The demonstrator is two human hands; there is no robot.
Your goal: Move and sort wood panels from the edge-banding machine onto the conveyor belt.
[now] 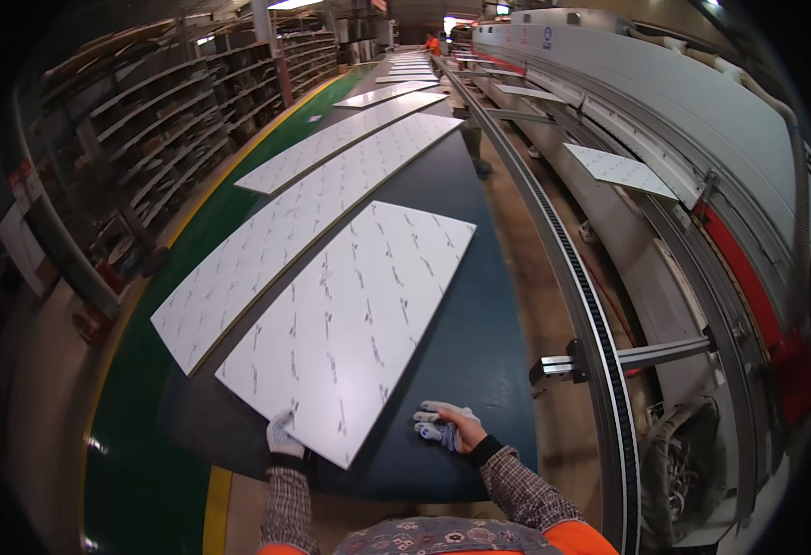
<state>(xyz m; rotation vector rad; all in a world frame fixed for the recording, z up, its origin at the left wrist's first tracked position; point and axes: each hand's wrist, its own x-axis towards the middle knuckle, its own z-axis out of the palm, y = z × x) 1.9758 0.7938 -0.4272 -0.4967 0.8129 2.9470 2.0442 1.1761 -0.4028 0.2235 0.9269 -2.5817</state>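
A white patterned panel (354, 319) lies on the dark conveyor belt (465, 351) right in front of me. My left hand (283, 435), in a white work glove, grips the panel's near corner. My right hand (447, 425), also gloved, rests flat on the belt just right of the panel's near edge, fingers spread, holding nothing. A longer white panel (266, 250) lies alongside on the left, overlapping the belt's edge.
More white panels (396, 92) lie further along the belt. A long grey machine with a roller track (600, 314) runs on the right, a small panel (620, 171) on its support arm. Storage racks (165, 120) line the left beyond a green floor strip. A person in orange (433, 43) stands far off.
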